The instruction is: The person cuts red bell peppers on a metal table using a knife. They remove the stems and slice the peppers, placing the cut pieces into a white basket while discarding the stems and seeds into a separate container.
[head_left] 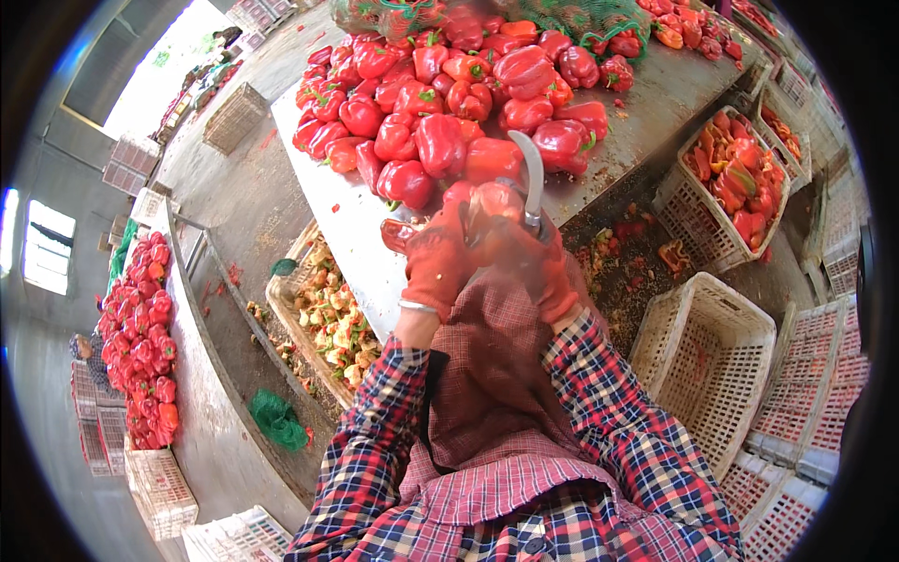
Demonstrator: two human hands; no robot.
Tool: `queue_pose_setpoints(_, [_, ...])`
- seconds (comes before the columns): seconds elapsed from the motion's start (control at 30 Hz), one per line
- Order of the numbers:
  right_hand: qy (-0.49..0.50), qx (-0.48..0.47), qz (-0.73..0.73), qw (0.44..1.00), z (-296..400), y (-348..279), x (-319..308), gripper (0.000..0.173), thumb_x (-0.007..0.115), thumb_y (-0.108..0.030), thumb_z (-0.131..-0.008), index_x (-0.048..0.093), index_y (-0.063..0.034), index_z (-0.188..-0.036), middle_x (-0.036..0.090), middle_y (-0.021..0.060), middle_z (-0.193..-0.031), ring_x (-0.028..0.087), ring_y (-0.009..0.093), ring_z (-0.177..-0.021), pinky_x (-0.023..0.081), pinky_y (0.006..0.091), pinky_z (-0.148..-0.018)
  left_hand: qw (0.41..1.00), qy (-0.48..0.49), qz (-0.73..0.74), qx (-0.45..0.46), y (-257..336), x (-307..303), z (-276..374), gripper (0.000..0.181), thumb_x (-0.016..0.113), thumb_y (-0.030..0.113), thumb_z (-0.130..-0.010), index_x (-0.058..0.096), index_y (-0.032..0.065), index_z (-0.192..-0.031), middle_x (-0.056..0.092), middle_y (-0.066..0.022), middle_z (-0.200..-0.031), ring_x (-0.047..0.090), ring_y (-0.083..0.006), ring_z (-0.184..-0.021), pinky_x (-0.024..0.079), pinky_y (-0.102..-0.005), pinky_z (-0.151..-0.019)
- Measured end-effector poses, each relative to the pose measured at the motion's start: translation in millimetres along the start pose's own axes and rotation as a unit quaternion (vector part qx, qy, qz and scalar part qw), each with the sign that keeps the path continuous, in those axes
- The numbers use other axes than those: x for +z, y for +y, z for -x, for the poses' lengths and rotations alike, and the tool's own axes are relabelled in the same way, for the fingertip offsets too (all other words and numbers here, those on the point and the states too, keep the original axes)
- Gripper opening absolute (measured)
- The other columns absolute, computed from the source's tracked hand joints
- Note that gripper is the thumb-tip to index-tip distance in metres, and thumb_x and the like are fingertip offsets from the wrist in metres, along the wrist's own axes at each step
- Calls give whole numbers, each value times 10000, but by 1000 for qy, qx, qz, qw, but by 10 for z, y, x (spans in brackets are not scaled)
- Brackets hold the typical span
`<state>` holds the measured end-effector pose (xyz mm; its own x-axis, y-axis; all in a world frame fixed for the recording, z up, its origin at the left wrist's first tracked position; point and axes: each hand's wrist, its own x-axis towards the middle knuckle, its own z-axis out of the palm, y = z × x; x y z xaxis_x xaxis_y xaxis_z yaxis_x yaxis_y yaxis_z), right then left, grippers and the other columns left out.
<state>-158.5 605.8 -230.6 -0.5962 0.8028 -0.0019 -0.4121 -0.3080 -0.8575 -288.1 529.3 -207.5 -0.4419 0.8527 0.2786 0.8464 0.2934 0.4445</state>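
My right hand (551, 270), in an orange-red glove, grips a small hooked knife (532, 168) whose curved blade points up and away from me. My left hand (441, 263), gloved alike and with a bangle at the wrist, is closed around a red bell pepper (496, 199). Both hands meet at this pepper, and blur hides the exact finger positions. Beside the left fingers is a dark red pepper piece (398, 235); whether it is held cannot be made out. Just beyond lies a heap of whole red bell peppers (440, 144) on the metal table (355, 249).
Left below the table, a crate (281, 291) holds pepper cores. To the right stand a crate of cut peppers (692, 218) and a bare white plastic crate (709, 351). Green mesh sacks (576, 17) lie at the back. Another table (204, 393) bears peppers; a person (95, 355) is behind it.
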Motion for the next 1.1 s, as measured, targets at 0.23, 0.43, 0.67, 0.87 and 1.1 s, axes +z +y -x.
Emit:
queue_pose_setpoints(0.23, [-64,-32,58,996,82,14,-240,241,618,-175,-877,591,-36,-1072,597,25,-765,525,85,-589,430,234,-505,924,37,355,-138,60,210,209,217,649,168,-842,589,32,-1001,650,-96,-771,645,-222,-657,483,-330,-563])
queue_pose_setpoints(0.43, [-193,-143,-58,969,302,-404,-1307,201,551,-247,-915,570,-80,-806,600,108,-889,579,198,-765,472,285,-639,886,75,438,-133,-633,-381,646,249,578,37,-854,605,7,-1099,637,-65,-821,631,-160,-700,505,-266,-631])
queue_pose_setpoints(0.67, [347,-33,441,827,2034,-909,-3478,374,617,-272,-911,578,-43,-1205,620,41,-901,589,88,-716,477,240,-575,983,-18,-86,-160,-1069,-404,635,303,702,249,-754,631,101,-1009,629,-118,-999,632,-312,-891,501,-401,-760])
queue_pose_setpoints(0.87, [284,29,288,914,1726,-718,-2453,422,620,-274,-903,555,-83,-1274,590,-21,-894,486,41,-613,397,202,-475,988,-134,-56,-58,-1025,41,286,423,705,340,-755,624,94,-1090,665,-132,-971,653,-265,-884,509,-363,-766])
queue_pose_setpoints(1.1, [-73,63,117,988,229,27,-616,401,618,-266,-896,581,-70,-1244,640,-8,-939,504,46,-626,398,201,-479,916,-234,253,-206,-1161,-88,386,372,720,190,-744,635,77,-1089,645,-48,-842,606,-141,-710,490,-289,-616])
